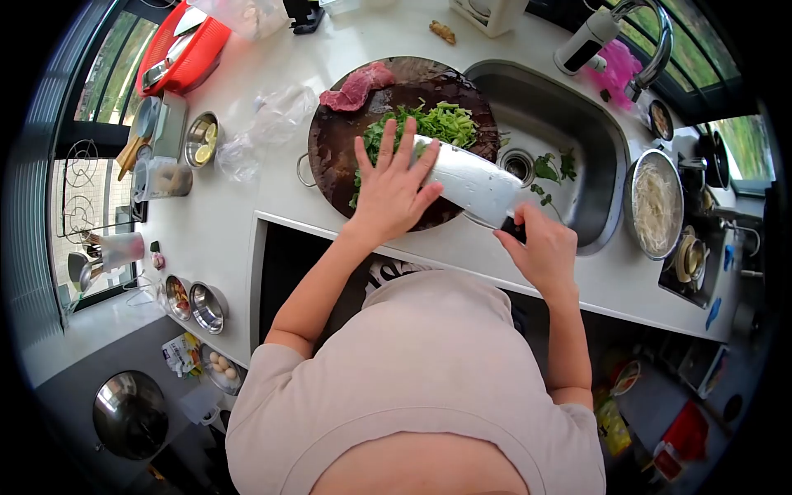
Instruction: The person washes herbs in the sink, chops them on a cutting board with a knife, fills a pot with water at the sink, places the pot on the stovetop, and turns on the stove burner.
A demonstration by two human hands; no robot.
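In the head view, my right hand (543, 247) is wrapped round the black handle of a cleaver (472, 183). Its broad, wet blade lies tilted over the right front of a round dark chopping board (338, 165). My left hand (388, 191) is spread flat, fingers apart, over the near edge of the chopped green herbs (445, 124). Its fingertips reach the greens and its thumb side is beside the blade; whether it touches the blade I cannot tell. A piece of raw red meat (358, 87) rests at the board's far left.
Right of the board is a steel sink (606, 157) with leaf scraps (546, 167) inside. A bowl of pale noodles (656, 206) stands beyond it. To the left are a plastic bag (276, 115), a bowl with lemon (200, 140) and a red basket (198, 62). Ginger (442, 32) lies behind.
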